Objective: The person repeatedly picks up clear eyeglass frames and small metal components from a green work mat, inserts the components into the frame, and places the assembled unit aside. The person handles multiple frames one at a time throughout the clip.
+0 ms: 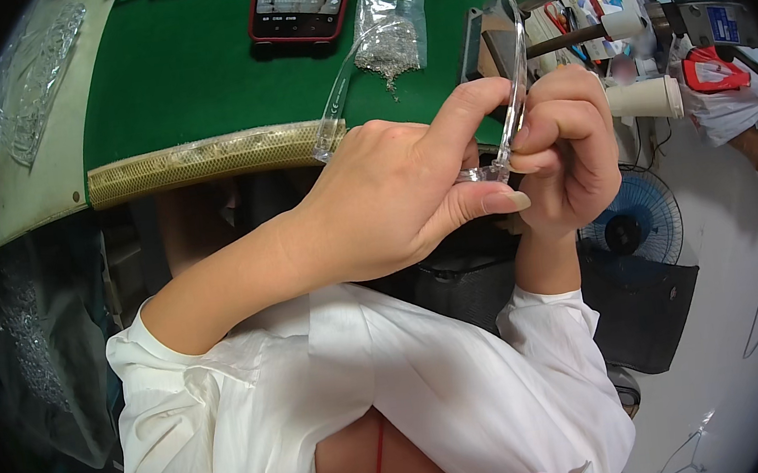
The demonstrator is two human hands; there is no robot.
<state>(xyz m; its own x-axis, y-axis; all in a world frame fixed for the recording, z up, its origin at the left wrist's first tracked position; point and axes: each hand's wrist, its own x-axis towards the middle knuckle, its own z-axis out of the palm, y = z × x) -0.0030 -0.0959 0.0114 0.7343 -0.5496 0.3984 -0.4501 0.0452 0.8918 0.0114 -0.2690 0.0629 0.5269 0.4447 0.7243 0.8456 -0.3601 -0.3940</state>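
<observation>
Standing by the bench, I see a pair of clear plastic glasses caught between the person's two hands, just past the near edge of the green mat. The left hand lies back-up across the front of them, clamped around it, with the thumb below and the forefinger above; most of the rim is hidden under that hand, and I cannot tell how its other fingers sit. One clear side arm pokes out beyond the left hand on the mat side, near a yellow meshed tube along the table edge. The other side arm stands up in the gap between the two hands, its far end rising above the fingertips. The right hand is curled, thumb and fingers together, at the lower part of that arm, close to the corner where it meets the front (whether it is squeezing the plastic or merely touching it, I cannot tell from here). On the mat, above the left hand, lie a small clear bag of tiny metal bits, some spilling from its lower end, and a phone in a red case. Below the right hand, by the person's sleeve, stands a blue fan.
</observation>
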